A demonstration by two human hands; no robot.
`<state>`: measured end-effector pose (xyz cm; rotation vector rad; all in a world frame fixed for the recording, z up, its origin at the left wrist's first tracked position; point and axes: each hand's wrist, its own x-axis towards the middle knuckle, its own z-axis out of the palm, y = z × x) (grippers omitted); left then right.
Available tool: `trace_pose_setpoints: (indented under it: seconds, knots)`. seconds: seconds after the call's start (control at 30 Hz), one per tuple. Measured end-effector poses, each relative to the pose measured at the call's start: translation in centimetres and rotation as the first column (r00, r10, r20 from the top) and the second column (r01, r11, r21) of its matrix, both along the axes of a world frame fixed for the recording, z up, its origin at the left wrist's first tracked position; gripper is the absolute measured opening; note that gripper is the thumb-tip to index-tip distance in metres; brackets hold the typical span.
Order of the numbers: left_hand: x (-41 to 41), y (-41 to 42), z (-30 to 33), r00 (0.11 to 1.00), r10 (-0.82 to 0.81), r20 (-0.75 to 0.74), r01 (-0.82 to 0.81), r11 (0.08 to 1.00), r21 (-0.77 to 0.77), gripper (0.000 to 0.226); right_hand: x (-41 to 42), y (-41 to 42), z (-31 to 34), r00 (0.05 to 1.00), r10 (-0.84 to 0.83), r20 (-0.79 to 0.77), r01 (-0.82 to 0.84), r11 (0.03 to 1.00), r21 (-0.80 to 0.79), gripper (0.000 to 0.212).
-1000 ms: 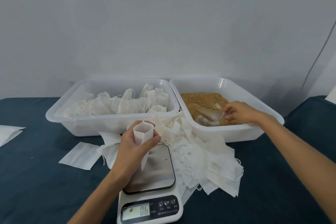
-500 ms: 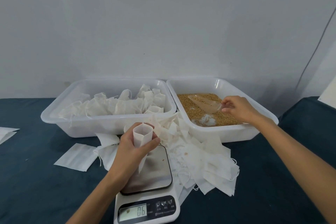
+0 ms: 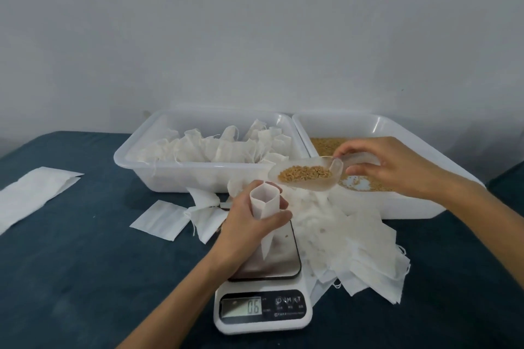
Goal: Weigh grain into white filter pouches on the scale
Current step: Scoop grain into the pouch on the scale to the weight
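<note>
Left hand (image 3: pixel 249 224) grips a white pouch (image 3: pixel 265 201), fingers and thumb curled round its sides so the mouth stands open and upward; the pouch hangs over the steel plate of the scale (image 3: pixel 265 278), though whether its bottom corner rests on the plate I cannot tell. Right hand (image 3: pixel 397 167) pinches the handle end of a clear scoop (image 3: pixel 304 176) loaded with grain (image 3: pixel 304 172), its lip just above and behind the pouch mouth.

Biggest risk first: the scoop is far wider than the pouch mouth, so a quick tip would likely send grain over the rim and onto the hand, the plate and the loose pile of empty pouches (image 3: pixel 354 238) beside the scale. A few stray grains already lie on the plate, and the display reads a small figure, so any spill there would spoil the reading.

Next, the grip itself. The pouch is thin and soft; if the fingers squeeze harder the mouth may fold closed, and if they loosen it may sag under the incoming grain.

Then the reading: any downward press by the holding hand would probably falsify the weight.

Smallest matter: the scoop crosses the gap between the grain tub (image 3: pixel 377 127) and the scale, near the tub of filled pouches (image 3: pixel 147 170), where a wobble could drop grains on the dark cloth (image 3: pixel 85 263).
</note>
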<state>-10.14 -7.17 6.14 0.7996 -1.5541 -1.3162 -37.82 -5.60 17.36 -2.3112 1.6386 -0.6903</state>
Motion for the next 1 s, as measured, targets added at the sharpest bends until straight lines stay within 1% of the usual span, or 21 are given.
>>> trace_pose_setpoints:
  seconds: [0.1,0.17,0.27,0.37,0.6,0.8,1.0]
  knots:
    - [-0.1,0.0,-0.1,1.0,-0.007,0.011,0.007,1.0,0.008,0.037,0.7,0.1,0.9,0.998,0.01,-0.067,-0.013,0.999,-0.045,0.029]
    - [-0.2,0.0,-0.1,1.0,-0.007,0.02,0.007,1.0,0.0,0.038,1.1,-0.1,1.5,0.989,0.013,-0.148,-0.025,0.996,-0.082,0.033]
    - [-0.2,0.0,-0.1,1.0,-0.014,0.016,0.013,1.0,0.012,0.039,1.2,-0.5,2.2,0.963,0.002,-0.268,-0.039,0.99,-0.133,0.032]
    - [-0.2,0.1,0.0,1.0,-0.023,-0.002,0.024,1.0,0.02,0.037,1.2,-0.7,2.6,0.945,-0.005,-0.328,-0.05,0.986,-0.159,0.034]
    - [-0.3,0.1,-0.1,1.0,-0.029,-0.001,0.029,0.999,0.023,0.036,2.1,-0.3,3.5,0.914,-0.053,-0.402,-0.047,0.971,-0.234,0.03]
    - [-0.3,0.1,-0.2,0.999,-0.035,0.009,0.035,0.999,0.02,0.034,2.7,0.0,3.8,0.905,-0.07,-0.419,-0.033,0.971,-0.235,0.027]
    - [-0.2,0.0,-0.3,0.999,-0.034,0.007,0.034,0.999,0.03,0.035,2.6,0.1,3.8,0.896,-0.083,-0.436,-0.024,0.972,-0.234,0.03]
